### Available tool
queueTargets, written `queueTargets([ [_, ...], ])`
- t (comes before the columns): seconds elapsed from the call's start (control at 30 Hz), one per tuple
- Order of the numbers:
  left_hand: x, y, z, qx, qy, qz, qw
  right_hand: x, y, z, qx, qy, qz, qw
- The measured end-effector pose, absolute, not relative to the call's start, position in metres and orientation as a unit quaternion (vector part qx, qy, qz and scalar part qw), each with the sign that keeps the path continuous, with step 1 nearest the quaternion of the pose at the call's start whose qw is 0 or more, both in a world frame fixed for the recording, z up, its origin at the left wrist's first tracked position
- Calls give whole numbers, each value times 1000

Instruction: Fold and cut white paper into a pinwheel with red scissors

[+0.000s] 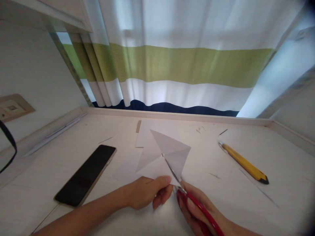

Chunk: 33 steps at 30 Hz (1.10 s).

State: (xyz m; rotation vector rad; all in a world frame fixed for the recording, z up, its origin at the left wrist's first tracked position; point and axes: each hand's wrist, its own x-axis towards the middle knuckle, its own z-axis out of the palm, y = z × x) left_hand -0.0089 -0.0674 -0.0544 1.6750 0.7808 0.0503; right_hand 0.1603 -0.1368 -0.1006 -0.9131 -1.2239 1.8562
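A creased white sheet of paper [152,165] is held above the table by my left hand [150,193], its thumb on top at the near edge and the fingers beneath. Slits part the sheet into pointed flaps around a small mark near its middle. My right hand [197,206] grips red-handled scissors [203,211]. One blade lies over the paper, its tip close to the middle; the other blade is mostly hidden beneath. Another piece of white paper [142,136] lies on the table just behind.
A black-screened phone [86,175] lies to the left on the white table [118,213]. At the right is a yellow utility knife [243,162], with a thin dark sliver [223,132] by its tip. A raised ledge [172,115] and striped curtain [187,65] stand behind.
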Motion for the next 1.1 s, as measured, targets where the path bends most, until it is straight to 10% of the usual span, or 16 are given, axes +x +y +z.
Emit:
queueTargets([
  [1.1, -9, -66, -56, 725, 335, 10, 602, 159, -141, -105, -386, -471, 711, 351],
])
